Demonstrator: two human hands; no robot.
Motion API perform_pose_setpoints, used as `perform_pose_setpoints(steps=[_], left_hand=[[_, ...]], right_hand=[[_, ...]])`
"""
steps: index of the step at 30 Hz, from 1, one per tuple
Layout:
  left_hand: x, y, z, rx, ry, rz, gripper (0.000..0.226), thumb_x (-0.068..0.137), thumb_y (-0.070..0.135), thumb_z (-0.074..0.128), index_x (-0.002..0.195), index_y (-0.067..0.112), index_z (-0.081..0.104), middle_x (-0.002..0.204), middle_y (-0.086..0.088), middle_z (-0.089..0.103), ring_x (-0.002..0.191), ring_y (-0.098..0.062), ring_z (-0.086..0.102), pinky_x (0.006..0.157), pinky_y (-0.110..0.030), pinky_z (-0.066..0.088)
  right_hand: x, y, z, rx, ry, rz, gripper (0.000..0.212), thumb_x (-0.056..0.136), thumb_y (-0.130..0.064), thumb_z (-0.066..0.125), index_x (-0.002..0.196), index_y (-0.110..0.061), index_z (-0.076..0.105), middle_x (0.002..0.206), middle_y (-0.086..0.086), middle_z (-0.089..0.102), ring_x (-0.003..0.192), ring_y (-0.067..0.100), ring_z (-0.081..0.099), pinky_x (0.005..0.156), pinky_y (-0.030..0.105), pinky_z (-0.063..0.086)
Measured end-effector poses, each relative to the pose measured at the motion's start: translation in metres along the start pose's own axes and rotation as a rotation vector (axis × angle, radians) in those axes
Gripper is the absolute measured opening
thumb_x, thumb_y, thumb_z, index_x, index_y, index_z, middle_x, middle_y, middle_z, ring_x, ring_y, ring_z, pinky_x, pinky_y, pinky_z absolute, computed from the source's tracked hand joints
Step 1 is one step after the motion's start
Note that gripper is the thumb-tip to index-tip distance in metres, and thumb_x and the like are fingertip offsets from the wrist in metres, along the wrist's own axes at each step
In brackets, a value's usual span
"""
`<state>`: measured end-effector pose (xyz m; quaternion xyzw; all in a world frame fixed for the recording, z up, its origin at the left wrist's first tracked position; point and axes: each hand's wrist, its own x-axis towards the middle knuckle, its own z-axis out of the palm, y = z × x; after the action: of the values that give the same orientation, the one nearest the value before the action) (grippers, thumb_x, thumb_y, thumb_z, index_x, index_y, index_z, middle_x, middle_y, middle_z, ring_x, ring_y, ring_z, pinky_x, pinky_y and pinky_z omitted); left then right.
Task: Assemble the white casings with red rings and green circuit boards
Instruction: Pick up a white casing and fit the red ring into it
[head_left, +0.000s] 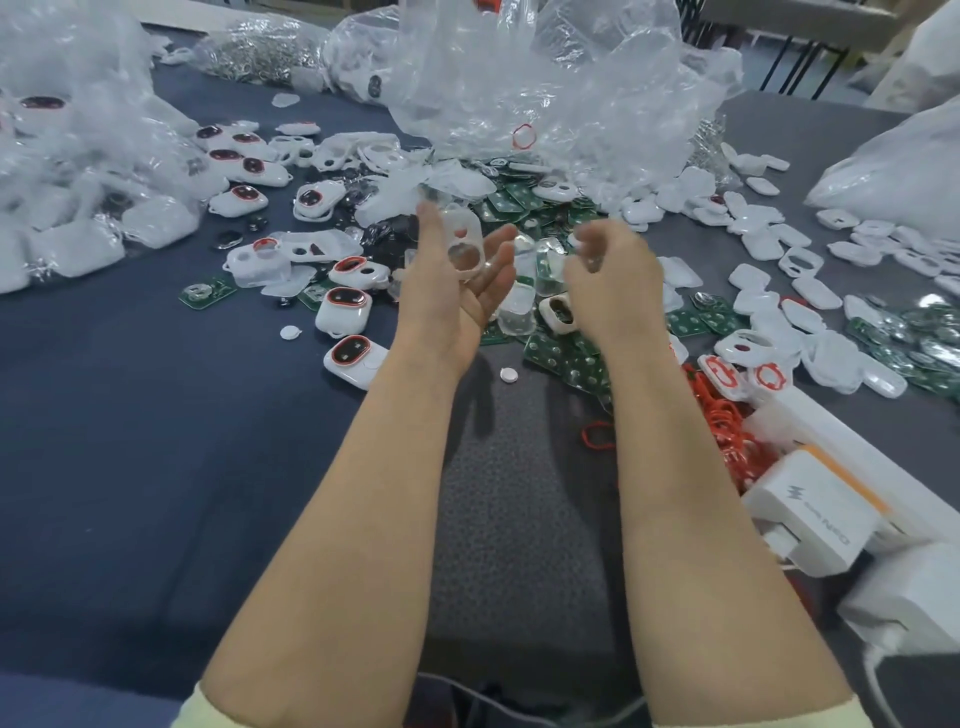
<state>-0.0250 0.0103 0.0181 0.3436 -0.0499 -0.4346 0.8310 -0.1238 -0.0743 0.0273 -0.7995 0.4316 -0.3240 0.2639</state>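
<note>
1. The right hand (613, 275) shows its back to the camera. Its fingers are curled and blurred, and whether they pinch anything cannot be told.
2. The left hand (457, 291) is turned palm up above the table (156, 467). It holds a white casing (464, 244) between the thumb and loosely curled fingers. The casing's two openings show, but its far end blurs into the clutter behind.
3. A crumpled clear plastic bag (545, 78) lies over the heap behind the hands. Most of what is inside shows only as pale smears.
4. Green circuit boards (566, 364) lie heaped under and between the hands, partly hidden by the wrists.
5. Red rings (727, 436) lie in a loose pile just right of the right forearm. The forearm and a white box (810, 514) cover part of the pile.
6. Finished casings (353, 356), each with a red ring round a dark window, lie left of the left forearm.
7. The white box bears a grey lightning-bolt mark and a line of grey letters too blurred to read, and has an orange edge.
8. Pale yellow sleeves (852, 719) are cut off at the bottom edge.
</note>
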Motion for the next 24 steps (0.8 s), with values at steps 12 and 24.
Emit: perform_pose_setpoints(steps=[12,24], left_hand=[[0.001,-0.007,0.0,0.087,0.052,-0.097,0.056,0.097,0.056,0.037,0.124,0.008,0.048,0.085,-0.006,0.062,0.043,-0.003,0.055,0.031,-0.012,0.035],[0.003,-0.003,-0.002,-0.03,0.029,-0.029,0.038,0.092,0.043,0.058,0.095,0.005,0.057,0.09,-0.009,0.06,0.055,-0.007,0.057,0.045,-0.015,0.051]], right_hand=[[-0.009,0.02,-0.013,-0.297,-0.182,0.146,0.031,0.088,-0.004,0.053,0.117,-0.011,0.06,0.124,0.012,0.056,0.108,0.025,0.055,0.088,0.031,0.045],[-0.002,0.02,-0.03,-0.185,-0.039,0.186,0.014,0.085,-0.012,0.06,0.097,-0.016,0.066,0.099,0.003,0.067,0.097,0.022,0.061,0.081,0.03,0.048]])
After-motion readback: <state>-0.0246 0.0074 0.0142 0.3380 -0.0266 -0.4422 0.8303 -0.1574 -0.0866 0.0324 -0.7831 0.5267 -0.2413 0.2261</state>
